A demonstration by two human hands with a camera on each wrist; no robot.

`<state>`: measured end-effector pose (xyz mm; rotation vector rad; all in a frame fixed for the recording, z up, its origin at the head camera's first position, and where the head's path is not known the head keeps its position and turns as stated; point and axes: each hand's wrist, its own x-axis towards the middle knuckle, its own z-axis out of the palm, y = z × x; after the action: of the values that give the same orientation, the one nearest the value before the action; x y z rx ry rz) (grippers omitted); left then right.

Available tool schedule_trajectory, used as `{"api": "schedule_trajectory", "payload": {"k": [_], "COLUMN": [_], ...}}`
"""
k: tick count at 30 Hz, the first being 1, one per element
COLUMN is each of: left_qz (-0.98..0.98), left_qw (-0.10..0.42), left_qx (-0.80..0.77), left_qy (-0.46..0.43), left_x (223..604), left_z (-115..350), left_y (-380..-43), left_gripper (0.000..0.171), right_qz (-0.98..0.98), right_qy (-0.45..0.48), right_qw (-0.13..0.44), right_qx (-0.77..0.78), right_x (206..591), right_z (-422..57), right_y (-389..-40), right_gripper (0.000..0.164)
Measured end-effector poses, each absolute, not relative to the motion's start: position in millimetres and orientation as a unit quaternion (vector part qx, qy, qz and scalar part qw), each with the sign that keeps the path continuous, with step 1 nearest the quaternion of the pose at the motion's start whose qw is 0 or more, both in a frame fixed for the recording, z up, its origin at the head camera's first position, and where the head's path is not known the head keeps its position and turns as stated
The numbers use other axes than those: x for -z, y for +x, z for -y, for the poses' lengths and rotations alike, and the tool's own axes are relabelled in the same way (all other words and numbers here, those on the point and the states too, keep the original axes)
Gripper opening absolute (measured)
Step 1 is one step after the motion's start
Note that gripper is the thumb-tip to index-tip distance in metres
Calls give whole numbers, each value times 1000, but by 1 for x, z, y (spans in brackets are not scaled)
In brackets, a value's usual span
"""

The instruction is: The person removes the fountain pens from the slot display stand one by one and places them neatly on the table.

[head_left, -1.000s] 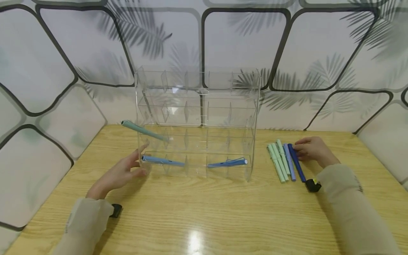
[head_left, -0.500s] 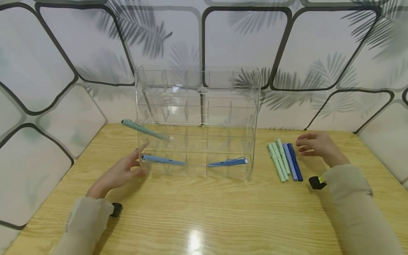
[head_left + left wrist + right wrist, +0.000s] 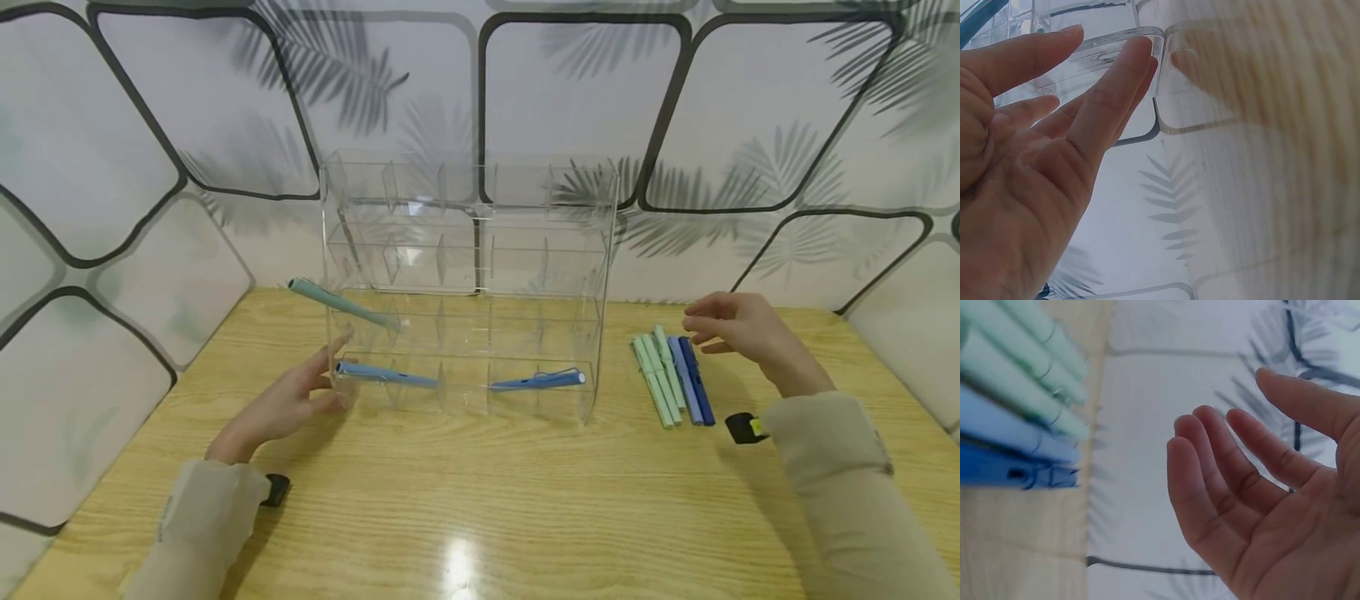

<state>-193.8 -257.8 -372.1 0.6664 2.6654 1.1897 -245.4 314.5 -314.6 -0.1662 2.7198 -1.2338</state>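
In the head view, a clear acrylic rack point(image 3: 467, 357) with several tiers stands in the middle of the table. A teal pen point(image 3: 341, 302) leans out of its left side. On the lowest tier lie two blue pens, a left pen point(image 3: 386, 374) and a right pen point(image 3: 540, 381). My left hand point(image 3: 281, 408) rests by the rack's lower left corner, its fingers fairly straight and holding nothing. My right hand point(image 3: 750, 333) hovers, loosely bent and holding nothing, just right of a row of pale green pens point(image 3: 654, 382), a lavender-blue pen point(image 3: 686, 382) and a dark blue pen point(image 3: 697, 382).
The wooden table point(image 3: 480, 500) meets a patterned wall covering point(image 3: 577, 108) behind the rack. Small black wrist devices, a left device point(image 3: 277, 490) and a right device point(image 3: 744, 428), sit at the cuffs.
My right hand has come off the dark blue pen and risen, moving away from the row. That pen now lies closer against the lavender-blue one. The left hand keeps its place.
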Motion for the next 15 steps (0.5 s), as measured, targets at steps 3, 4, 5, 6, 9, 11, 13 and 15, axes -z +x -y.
{"api": "schedule_trajectory", "payload": {"k": [3, 4, 5, 6, 9, 11, 13, 15], "left_qz": [-887, -887, -887, -886, -886, -886, -886, -886], "left_qw": [73, 73, 74, 75, 77, 77, 77, 78], "left_qx": [-397, -397, -398, -399, -400, -400, -399, -400], "left_qy": [223, 223, 222, 222, 222, 223, 223, 223], "left_x": [372, 372, 371, 371, 371, 371, 370, 370], "left_z": [258, 257, 257, 257, 257, 257, 257, 257], "left_y": [-194, -194, -194, -194, -194, -194, -193, -193], "left_gripper": [83, 83, 83, 83, 83, 83, 83, 83], "right_qz": [-913, -913, -912, -911, -908, -905, -904, -905], "right_qy": [-70, -74, -78, -82, -90, -95, -98, -103], "right_qw": [63, 60, 59, 58, 56, 56, 50, 42], "right_qx": [397, 397, 398, 399, 406, 411, 412, 411], "right_x": [308, 305, 304, 302, 295, 291, 287, 283], "right_z": [-305, -302, -300, -297, -290, -285, -280, -275], "right_y": [-241, -240, -239, -237, -233, -230, -227, -225], "right_gripper": [49, 49, 48, 48, 47, 46, 45, 44]}}
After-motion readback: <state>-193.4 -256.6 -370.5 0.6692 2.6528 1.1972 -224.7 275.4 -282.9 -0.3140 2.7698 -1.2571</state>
